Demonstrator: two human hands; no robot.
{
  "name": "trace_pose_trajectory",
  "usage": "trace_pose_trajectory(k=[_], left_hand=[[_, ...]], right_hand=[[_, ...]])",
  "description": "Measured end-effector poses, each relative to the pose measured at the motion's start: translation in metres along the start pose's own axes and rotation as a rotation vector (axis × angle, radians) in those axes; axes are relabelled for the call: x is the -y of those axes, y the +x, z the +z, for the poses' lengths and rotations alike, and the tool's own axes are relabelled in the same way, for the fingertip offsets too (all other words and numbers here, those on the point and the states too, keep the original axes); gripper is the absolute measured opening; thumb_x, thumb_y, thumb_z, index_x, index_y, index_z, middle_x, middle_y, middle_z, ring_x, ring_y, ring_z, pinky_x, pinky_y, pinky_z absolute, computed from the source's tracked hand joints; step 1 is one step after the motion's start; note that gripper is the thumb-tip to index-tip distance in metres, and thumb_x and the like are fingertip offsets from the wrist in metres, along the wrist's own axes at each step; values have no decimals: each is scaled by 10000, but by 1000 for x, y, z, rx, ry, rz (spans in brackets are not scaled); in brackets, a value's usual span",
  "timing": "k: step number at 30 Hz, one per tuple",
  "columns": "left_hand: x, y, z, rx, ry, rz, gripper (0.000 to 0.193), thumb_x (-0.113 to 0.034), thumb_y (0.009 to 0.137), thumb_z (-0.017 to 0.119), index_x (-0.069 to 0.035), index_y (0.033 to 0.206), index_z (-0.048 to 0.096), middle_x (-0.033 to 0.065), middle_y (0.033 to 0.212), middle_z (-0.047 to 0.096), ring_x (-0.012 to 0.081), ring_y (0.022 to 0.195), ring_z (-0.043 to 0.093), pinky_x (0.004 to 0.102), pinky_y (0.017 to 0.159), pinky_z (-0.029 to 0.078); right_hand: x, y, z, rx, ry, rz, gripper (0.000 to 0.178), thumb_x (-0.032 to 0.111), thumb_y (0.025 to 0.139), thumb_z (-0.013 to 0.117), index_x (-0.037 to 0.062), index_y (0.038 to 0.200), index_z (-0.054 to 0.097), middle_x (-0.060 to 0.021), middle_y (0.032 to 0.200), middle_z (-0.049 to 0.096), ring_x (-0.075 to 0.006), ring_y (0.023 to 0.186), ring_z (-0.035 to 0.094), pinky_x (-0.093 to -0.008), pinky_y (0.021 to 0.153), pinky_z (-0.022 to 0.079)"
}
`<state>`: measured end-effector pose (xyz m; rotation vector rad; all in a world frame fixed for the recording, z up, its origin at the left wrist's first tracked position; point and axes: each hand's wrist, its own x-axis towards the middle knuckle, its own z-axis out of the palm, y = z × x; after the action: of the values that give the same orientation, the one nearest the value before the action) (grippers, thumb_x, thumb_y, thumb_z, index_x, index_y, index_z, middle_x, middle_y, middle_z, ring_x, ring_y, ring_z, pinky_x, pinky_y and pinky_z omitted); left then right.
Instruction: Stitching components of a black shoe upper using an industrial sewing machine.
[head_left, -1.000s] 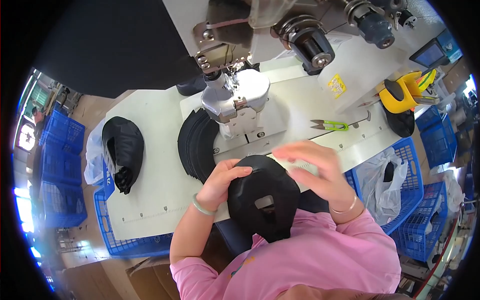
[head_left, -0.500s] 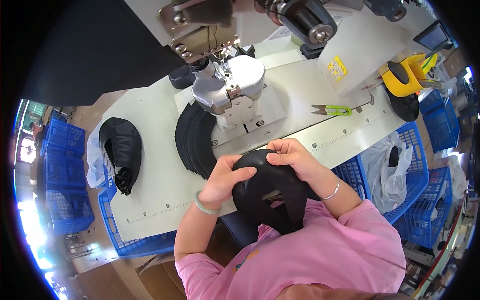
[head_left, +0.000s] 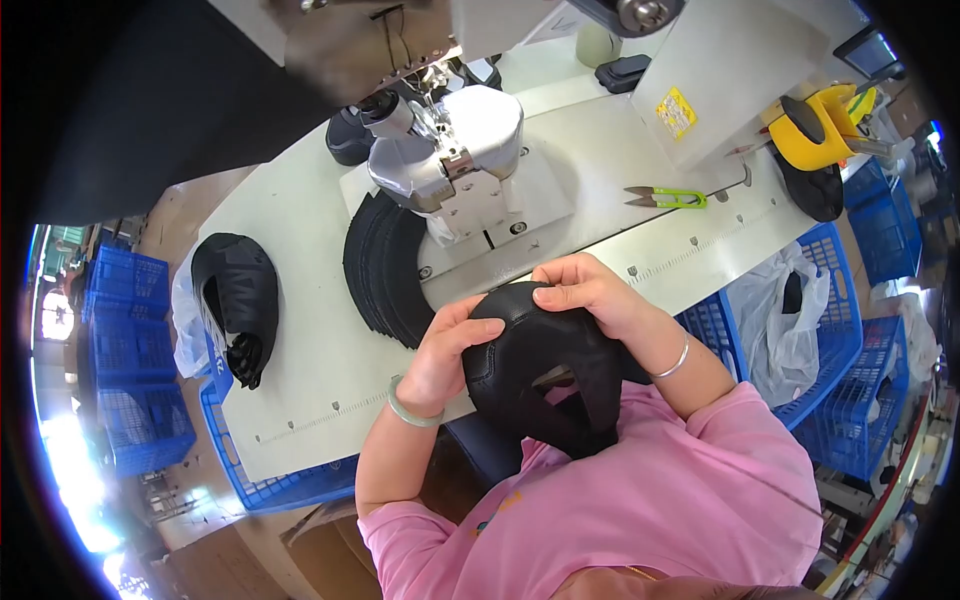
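Note:
A black shoe upper is held between my two hands at the table's front edge, close against my chest. Its rounded toe points away from me and its opening faces me. My left hand grips the left side of the toe, thumb on top. On the other side my right hand pinches the toe edge, its thumb also on top. The undersides of both grips are hidden. Just beyond the left hand lies a curved stack of black pieces, beside the post of a sewing machine.
A finished-looking black shoe upper rests at the table's left. Green-handled thread snips lie right of the machine. A yellow holder sits at the far right. Blue crates stand beside the table, one holding a plastic bag.
The held upper has tipped a little, so more stitching along its toe shows. Both hands keep their grip. The whole view has shifted slightly.

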<state>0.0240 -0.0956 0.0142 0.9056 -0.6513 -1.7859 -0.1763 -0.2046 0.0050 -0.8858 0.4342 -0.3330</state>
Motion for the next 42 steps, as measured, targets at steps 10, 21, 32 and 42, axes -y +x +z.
trace_pose_trajectory(k=[10,21,32,42], left_hand=[[2,0,26,-327,963,534,484,-53,771,776,10,1219,603,128,1082,626,186,912,647,299,787,525],[5,-6,26,-220,1171,543,103,-50,865,681,43,909,681,146,713,630,269,591,591,327,563,463],[8,-8,22,-188,903,349,109,-50,835,706,42,780,685,76,549,538,118,494,446,275,489,372],[5,-10,24,-132,876,399,61,-18,795,702,42,788,694,51,594,564,93,523,454,263,492,357]], right_hand=[[-2,-5,-3,-103,-51,-68,169,177,910,685,16,919,634,5,780,640,-39,665,564,-193,608,454],[-7,-11,5,-211,-551,-118,306,310,953,651,20,869,602,16,616,506,-56,604,474,-254,557,376],[-4,-26,24,-137,-1122,-654,229,156,840,718,36,1021,644,-95,961,640,-293,812,634,-369,704,511],[-5,-24,27,-138,-941,-662,150,70,810,706,23,945,663,-60,799,564,-211,720,532,-311,640,412]])
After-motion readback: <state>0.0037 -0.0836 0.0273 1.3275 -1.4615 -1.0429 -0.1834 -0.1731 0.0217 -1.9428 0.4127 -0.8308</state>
